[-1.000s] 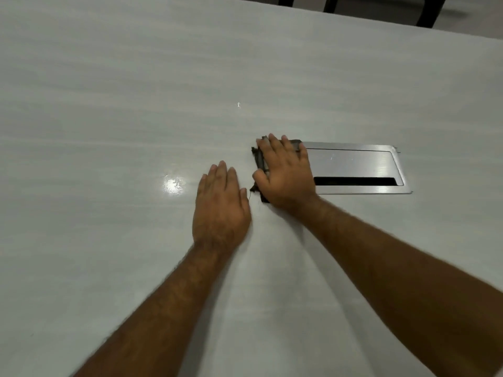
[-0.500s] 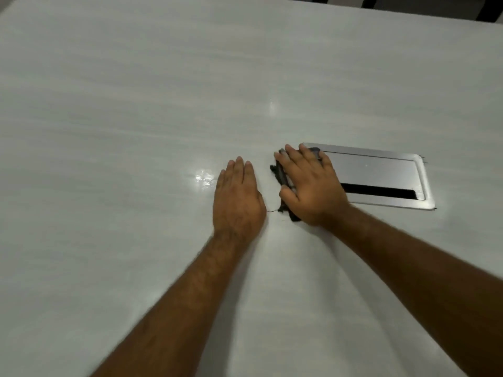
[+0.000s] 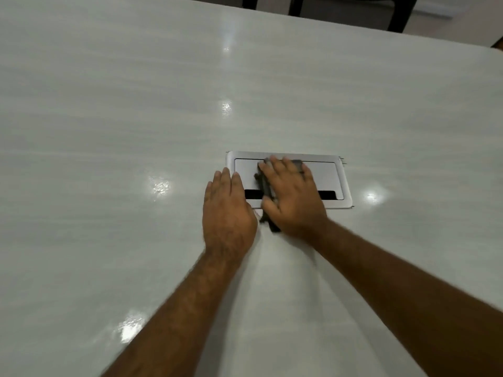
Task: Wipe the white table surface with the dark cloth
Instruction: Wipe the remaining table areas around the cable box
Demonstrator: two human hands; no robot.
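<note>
A person leans over a white table (image 3: pixel 109 131). Their right hand (image 3: pixel 292 198), fingers flat and spread, presses a dark cloth (image 3: pixel 265 186) that has slid from beside the metal cable hatch (image 3: pixel 341 183) onto its lid. The left hand (image 3: pixel 227 210) rests flat just beside it. Wiping continues; most tabletop likely remains.

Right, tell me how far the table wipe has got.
Done: cannot be judged; the white table looks glossy throughout, with no visible wiped or dirty patches. In hand: the right hand presses the dark cloth flat over the metal cable hatch, while the left hand rests flat beside it. Left: presumably the wide area around both hands.
</note>
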